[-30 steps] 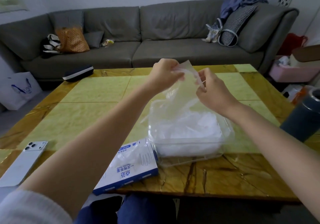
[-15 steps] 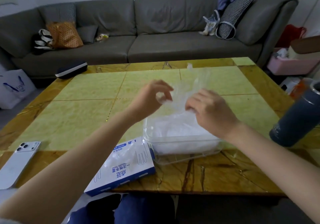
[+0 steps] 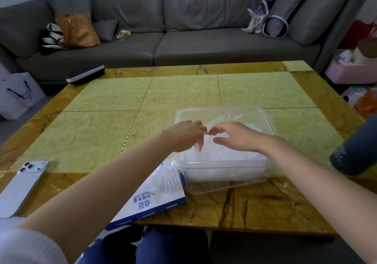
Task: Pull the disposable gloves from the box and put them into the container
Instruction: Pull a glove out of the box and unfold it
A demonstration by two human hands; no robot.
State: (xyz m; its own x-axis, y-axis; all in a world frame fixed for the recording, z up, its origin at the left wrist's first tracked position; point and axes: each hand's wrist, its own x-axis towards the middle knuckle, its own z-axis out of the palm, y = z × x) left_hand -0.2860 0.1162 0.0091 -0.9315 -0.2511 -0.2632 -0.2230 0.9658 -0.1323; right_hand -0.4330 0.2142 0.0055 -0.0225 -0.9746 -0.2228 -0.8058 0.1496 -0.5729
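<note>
clear plastic container (image 3: 224,111) stood on the table (image 3: 106,133), just beside the blue and white box (image 3: 155,194), and it was already full of a white pile of gloves (image 3: 224,159). one second before, both hands held one thin glove high above it; now they were low, inside the rim, on top of the pile. the right hand (image 3: 236,138) was relaxed, thumb apart from the fingers, holding nothing visible. the left hand (image 3: 186,136) had its fingers bent down to the pile; i could not tell if it pinched the film. i judged this glove as delivered, so the next one should come from the box.
</note>
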